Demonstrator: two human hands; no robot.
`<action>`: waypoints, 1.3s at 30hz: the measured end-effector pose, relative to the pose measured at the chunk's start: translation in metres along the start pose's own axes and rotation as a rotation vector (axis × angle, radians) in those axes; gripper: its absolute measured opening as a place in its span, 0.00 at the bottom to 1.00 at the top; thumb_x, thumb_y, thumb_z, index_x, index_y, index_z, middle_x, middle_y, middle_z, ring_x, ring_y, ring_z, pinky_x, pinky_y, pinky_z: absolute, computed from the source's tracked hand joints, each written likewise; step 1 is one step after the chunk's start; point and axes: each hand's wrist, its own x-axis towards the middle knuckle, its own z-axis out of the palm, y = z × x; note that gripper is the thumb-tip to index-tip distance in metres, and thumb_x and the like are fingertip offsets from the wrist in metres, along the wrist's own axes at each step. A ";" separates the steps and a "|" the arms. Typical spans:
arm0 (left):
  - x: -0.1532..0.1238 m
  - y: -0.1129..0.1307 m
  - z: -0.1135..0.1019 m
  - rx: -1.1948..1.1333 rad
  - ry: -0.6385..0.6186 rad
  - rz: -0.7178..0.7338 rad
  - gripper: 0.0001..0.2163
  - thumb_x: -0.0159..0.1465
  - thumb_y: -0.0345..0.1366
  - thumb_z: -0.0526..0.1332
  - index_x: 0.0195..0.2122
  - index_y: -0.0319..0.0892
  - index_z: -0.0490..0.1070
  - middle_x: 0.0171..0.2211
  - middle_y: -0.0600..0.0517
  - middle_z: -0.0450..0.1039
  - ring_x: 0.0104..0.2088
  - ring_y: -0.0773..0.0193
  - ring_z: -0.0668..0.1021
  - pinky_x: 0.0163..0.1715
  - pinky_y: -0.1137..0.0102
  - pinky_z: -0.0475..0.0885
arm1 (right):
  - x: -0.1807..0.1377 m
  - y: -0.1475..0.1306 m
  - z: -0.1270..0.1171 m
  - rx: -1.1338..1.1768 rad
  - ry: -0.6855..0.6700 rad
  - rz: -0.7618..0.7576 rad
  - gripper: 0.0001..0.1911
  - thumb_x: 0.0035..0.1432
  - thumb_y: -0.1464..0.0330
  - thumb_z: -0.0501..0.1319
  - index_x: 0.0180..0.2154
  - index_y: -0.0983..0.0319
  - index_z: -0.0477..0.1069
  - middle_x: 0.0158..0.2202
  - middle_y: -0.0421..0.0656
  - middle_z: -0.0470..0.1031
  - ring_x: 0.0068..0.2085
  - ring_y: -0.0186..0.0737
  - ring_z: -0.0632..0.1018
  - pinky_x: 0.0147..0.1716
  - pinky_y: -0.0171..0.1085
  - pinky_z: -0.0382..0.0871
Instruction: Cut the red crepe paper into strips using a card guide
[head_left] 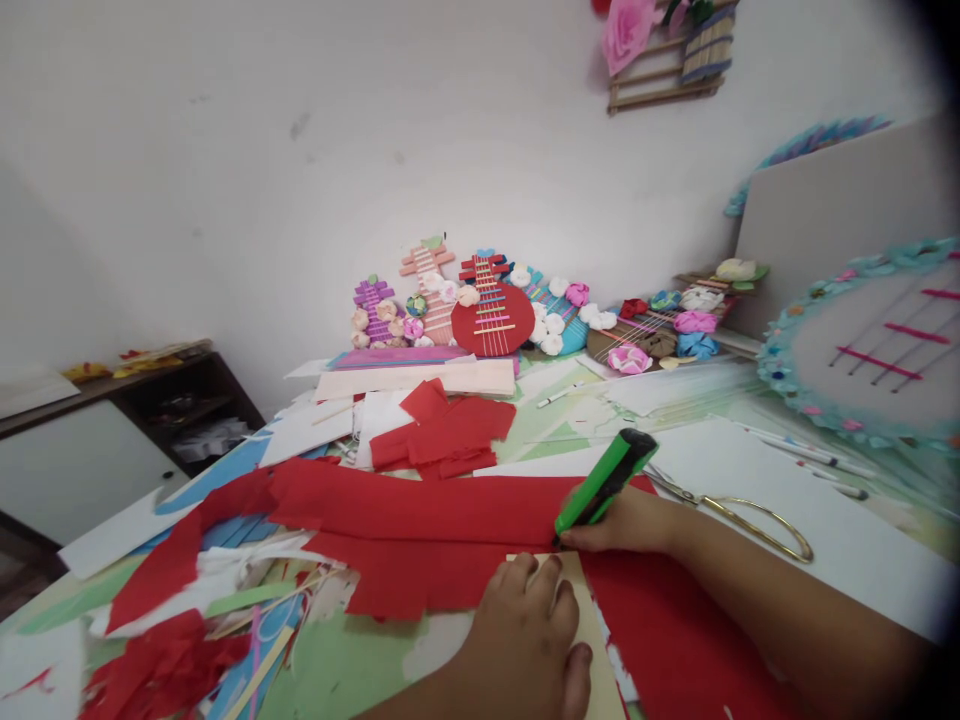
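Note:
My right hand is closed round a green marker with a black end, leaning up to the right. Its tip meets the red crepe-like sheet near the top edge of a cream card. My left hand lies on that card, fingers extended and pressing down, holding nothing. Under both hands the red material spreads across the table, with a second red part below my right forearm. Gold-handled scissors rest just right of my right hand, blades partly hidden.
Torn red scraps and paper strips litter the left front. Folded red pieces lie further back. Several decorated toy instruments, one with a red round body, lean against the wall. A white sheet covers the right side.

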 end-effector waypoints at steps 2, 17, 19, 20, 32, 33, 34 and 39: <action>-0.001 0.000 0.000 -0.004 0.016 -0.009 0.18 0.60 0.42 0.51 0.47 0.35 0.63 0.49 0.42 0.63 0.50 0.52 0.64 0.49 0.59 0.56 | 0.000 0.000 -0.001 0.004 -0.005 0.003 0.08 0.46 0.63 0.58 0.28 0.59 0.71 0.30 0.38 0.75 0.33 0.38 0.74 0.32 0.31 0.66; 0.000 0.000 0.002 -0.018 0.050 0.001 0.18 0.59 0.41 0.52 0.46 0.36 0.64 0.48 0.42 0.64 0.48 0.50 0.65 0.48 0.57 0.57 | 0.004 0.001 0.006 0.001 -0.003 -0.019 0.06 0.45 0.65 0.58 0.25 0.60 0.70 0.27 0.38 0.73 0.31 0.37 0.72 0.32 0.31 0.65; 0.000 0.000 0.003 -0.014 0.044 -0.003 0.17 0.59 0.41 0.52 0.45 0.36 0.65 0.49 0.42 0.64 0.48 0.50 0.65 0.48 0.57 0.57 | 0.003 0.003 0.006 0.027 0.000 0.008 0.06 0.45 0.64 0.59 0.25 0.60 0.70 0.25 0.38 0.73 0.29 0.35 0.72 0.28 0.30 0.65; 0.000 0.000 0.003 -0.011 0.039 -0.004 0.17 0.59 0.41 0.51 0.45 0.36 0.65 0.49 0.42 0.63 0.48 0.50 0.65 0.48 0.57 0.58 | 0.003 0.004 0.005 0.041 0.003 0.027 0.07 0.45 0.64 0.59 0.24 0.61 0.70 0.24 0.37 0.72 0.26 0.34 0.71 0.26 0.30 0.65; -0.001 -0.001 0.005 0.008 0.029 -0.003 0.18 0.60 0.42 0.50 0.47 0.36 0.64 0.50 0.42 0.62 0.49 0.49 0.64 0.48 0.57 0.57 | -0.001 0.002 -0.001 0.093 0.038 0.083 0.08 0.44 0.65 0.58 0.28 0.61 0.73 0.24 0.38 0.74 0.25 0.34 0.72 0.24 0.29 0.65; -0.001 -0.001 0.005 0.009 0.035 0.001 0.18 0.60 0.42 0.50 0.47 0.36 0.64 0.50 0.42 0.62 0.49 0.49 0.64 0.48 0.57 0.58 | -0.001 0.002 -0.002 0.091 0.037 0.084 0.08 0.45 0.65 0.58 0.28 0.62 0.72 0.23 0.38 0.74 0.24 0.34 0.72 0.24 0.29 0.64; -0.001 -0.001 0.005 0.011 0.043 0.005 0.18 0.60 0.42 0.50 0.47 0.36 0.64 0.50 0.43 0.62 0.49 0.49 0.64 0.48 0.57 0.58 | -0.001 0.002 -0.002 0.088 0.035 0.085 0.08 0.45 0.65 0.58 0.28 0.62 0.72 0.22 0.38 0.73 0.24 0.34 0.71 0.23 0.30 0.64; -0.001 -0.001 0.003 0.027 0.085 0.009 0.18 0.59 0.42 0.51 0.46 0.36 0.65 0.50 0.44 0.63 0.48 0.50 0.66 0.46 0.58 0.59 | 0.000 0.003 -0.002 0.083 0.022 0.067 0.07 0.45 0.66 0.58 0.27 0.62 0.72 0.23 0.38 0.74 0.25 0.34 0.72 0.25 0.29 0.64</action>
